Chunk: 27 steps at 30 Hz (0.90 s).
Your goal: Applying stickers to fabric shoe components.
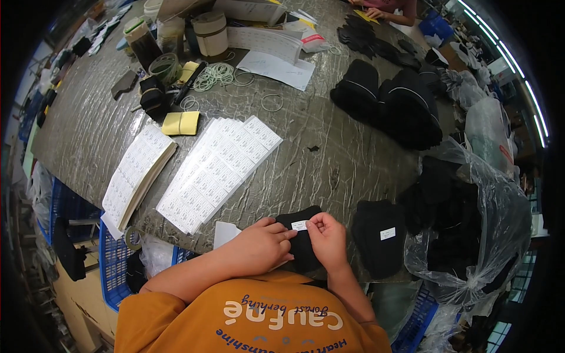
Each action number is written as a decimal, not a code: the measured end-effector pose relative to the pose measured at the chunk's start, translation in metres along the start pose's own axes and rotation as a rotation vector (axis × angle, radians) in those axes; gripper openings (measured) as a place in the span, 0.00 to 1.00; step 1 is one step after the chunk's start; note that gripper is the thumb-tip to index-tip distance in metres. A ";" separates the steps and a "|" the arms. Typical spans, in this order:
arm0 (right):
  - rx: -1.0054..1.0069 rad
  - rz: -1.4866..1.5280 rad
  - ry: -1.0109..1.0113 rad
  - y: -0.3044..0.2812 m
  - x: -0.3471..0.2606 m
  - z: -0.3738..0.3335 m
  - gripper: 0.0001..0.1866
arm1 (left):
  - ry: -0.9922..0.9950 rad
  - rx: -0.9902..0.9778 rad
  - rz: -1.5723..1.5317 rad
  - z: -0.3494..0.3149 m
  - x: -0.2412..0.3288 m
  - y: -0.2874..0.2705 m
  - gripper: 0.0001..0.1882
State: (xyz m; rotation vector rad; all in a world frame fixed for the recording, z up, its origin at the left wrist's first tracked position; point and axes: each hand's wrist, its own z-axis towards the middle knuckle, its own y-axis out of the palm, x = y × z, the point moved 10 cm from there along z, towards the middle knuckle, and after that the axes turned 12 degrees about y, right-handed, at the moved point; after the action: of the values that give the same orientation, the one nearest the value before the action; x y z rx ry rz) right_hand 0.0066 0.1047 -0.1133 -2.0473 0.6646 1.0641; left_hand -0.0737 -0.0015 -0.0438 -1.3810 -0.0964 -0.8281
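Observation:
A small white label (299, 225) lies against a black fabric piece (306, 252), perhaps a glove, at the table's near edge. My right hand (327, 240) is closed, thumb and forefinger pinching at the label's right end. From the left, my left hand (265, 246) reaches over the same piece, its fingertips touching the label's lower left corner. A white label sheet (226, 233) runs beneath my left hand, which appears closed on it; its palm side is hidden. To the right lies another black piece (378, 250) with a white label (387, 234) on it.
Printed label sheets (218, 173) fan out beside a thick label stack (138, 176). Rubber bands (215, 76), tubs (210, 35) and a yellow pad (180, 123) stand beyond. Black bundles (406, 106) and a clear plastic bag (494, 194) occupy the right. Another person's hand (374, 13) is at the far edge.

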 end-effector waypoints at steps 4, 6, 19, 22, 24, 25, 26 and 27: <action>0.003 -0.010 -0.006 0.001 -0.003 -0.001 0.03 | -0.017 -0.015 0.013 -0.001 -0.002 0.004 0.15; 0.004 -0.016 0.001 0.000 -0.003 -0.001 0.04 | -0.026 -0.023 0.012 -0.001 -0.003 0.004 0.15; 0.170 -0.173 -0.271 -0.005 -0.020 -0.026 0.17 | -0.099 -0.089 0.032 0.001 -0.008 0.016 0.17; 0.179 -0.127 -0.189 -0.007 -0.017 -0.018 0.17 | -0.111 -0.102 0.020 0.000 -0.009 0.016 0.19; 0.169 -0.139 -0.125 -0.005 -0.013 -0.013 0.18 | -0.115 -0.096 0.014 -0.002 -0.010 0.015 0.19; 0.169 -0.137 -0.125 -0.005 -0.014 -0.012 0.18 | -0.106 -0.108 0.023 -0.001 -0.010 0.016 0.19; 0.169 -0.167 -0.099 -0.006 -0.012 -0.010 0.18 | -0.097 -0.119 0.033 -0.001 -0.009 0.017 0.20; 0.168 -0.198 -0.073 -0.007 -0.012 -0.009 0.18 | -0.097 -0.120 0.033 0.000 -0.008 0.016 0.20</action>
State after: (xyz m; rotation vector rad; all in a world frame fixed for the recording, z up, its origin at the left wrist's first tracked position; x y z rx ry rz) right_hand 0.0093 0.1029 -0.0975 -1.8766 0.4859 0.9319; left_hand -0.0705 0.0014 -0.0617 -1.5316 -0.1003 -0.7496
